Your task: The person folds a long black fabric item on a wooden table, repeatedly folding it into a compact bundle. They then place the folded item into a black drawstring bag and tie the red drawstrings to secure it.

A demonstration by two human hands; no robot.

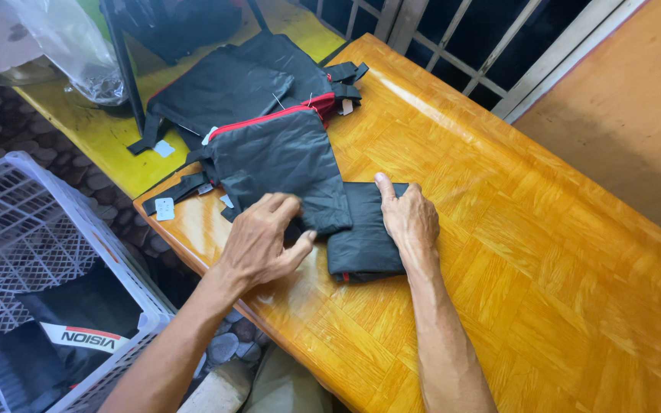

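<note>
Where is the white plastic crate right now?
In the head view, the white plastic crate sits at the lower left, on the floor beside the wooden table, left of the left hand.

In the middle of the frame, the left hand [258,241] lies on the lower edge of a black padded bag [277,164] with a red zipper line, fingers bent at its corner. The right hand [408,218] presses flat on a folded black piece [363,248] just beside it, partly under the bag. Both rest on a glossy orange wooden table [514,252]. A second black bag [231,84] with straps lies above, towards the upper middle. At lower left stands a white plastic basket [32,222] with dark items inside. A clear plastic bag [63,38] is at upper left.
</note>
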